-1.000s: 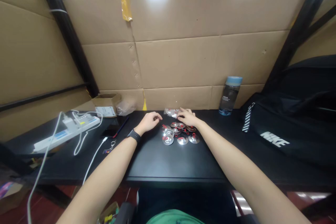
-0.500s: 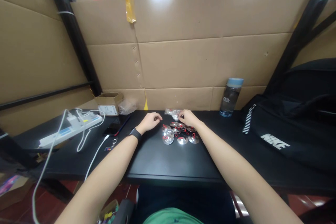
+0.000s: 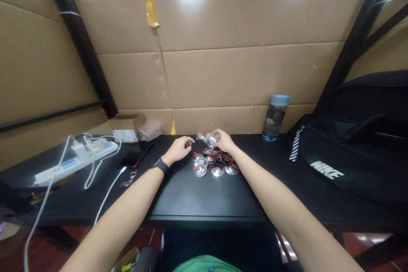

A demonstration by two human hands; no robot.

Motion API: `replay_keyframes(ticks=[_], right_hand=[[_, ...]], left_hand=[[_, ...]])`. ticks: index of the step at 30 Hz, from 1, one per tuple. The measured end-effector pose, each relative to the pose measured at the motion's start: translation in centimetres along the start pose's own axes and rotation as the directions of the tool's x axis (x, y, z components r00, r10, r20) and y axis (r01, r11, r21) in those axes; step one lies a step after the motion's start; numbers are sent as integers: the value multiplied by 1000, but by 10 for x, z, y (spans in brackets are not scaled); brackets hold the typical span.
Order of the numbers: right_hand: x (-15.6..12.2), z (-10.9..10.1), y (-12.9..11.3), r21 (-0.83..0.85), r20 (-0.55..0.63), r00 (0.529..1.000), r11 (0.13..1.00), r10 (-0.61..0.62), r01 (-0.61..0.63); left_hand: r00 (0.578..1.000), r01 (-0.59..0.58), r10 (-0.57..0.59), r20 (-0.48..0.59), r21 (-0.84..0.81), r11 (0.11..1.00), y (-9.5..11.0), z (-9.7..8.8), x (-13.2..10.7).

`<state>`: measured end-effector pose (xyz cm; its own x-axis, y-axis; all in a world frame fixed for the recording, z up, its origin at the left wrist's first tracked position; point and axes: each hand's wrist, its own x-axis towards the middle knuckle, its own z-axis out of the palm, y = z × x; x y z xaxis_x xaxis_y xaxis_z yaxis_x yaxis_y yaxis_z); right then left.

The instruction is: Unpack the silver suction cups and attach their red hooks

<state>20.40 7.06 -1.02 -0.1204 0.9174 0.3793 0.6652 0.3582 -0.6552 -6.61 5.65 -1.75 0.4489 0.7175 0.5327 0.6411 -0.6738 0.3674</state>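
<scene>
Several shiny silver discs with red loops (image 3: 213, 165) lie in a cluster on the black table (image 3: 204, 195). My right hand (image 3: 222, 140) is closed on a small clear plastic bag of discs (image 3: 206, 137), lifted slightly above the back of the cluster. My left hand (image 3: 180, 148) rests on the table just left of the cluster, fingers loosely curled and holding nothing I can see. A black watch (image 3: 160, 165) is on my left wrist.
A white power strip with cables (image 3: 75, 159) lies at the left, with a small cardboard box (image 3: 126, 126) behind it. A phone, pen and keys (image 3: 134, 162) lie near my left wrist. A water bottle (image 3: 274, 117) stands back right, beside a black Nike bag (image 3: 347, 157). Cardboard walls surround the table.
My right hand has closed on the clear bag and raised it a little off the table. My left hand has stayed beside the discs.
</scene>
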Motion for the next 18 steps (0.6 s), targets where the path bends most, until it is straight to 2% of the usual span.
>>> replay_keyframes(ticks=[3, 5, 7, 9, 12, 14, 16, 18], right_hand=[[-2, -6, -9, 142, -24, 1000, 990, -6, 9], [-7, -12, -17, 335, -30, 999, 942, -23, 32], [-14, -16, -26, 531, -40, 999, 846, -25, 42], [-21, -19, -35, 633, -45, 999, 773, -14, 40], [-31, -20, -49, 677, -47, 998, 734, -37, 59], [-36, -21, -57, 669, -34, 997, 740, -64, 71], [-40, -22, -64, 645, -8, 996, 761, -87, 71], [-43, -26, -69, 607, 1, 993, 790, -114, 90]], left_hand=[[994, 2, -2, -107, 0, 1000, 8, -7, 1], [991, 45, -56, -125, -89, 995, 15, -12, 2], [990, 89, -114, -87, -245, 965, 23, -14, 2], [992, 116, -129, 0, -425, 898, 31, -14, 3], [982, 186, -121, 146, -622, 761, 44, -11, 4], [968, 243, -126, 217, -679, 693, 52, -9, 3], [959, 269, -117, 259, -698, 663, 58, -9, 2], [961, 260, -105, 255, -705, 660, 62, -9, 1]])
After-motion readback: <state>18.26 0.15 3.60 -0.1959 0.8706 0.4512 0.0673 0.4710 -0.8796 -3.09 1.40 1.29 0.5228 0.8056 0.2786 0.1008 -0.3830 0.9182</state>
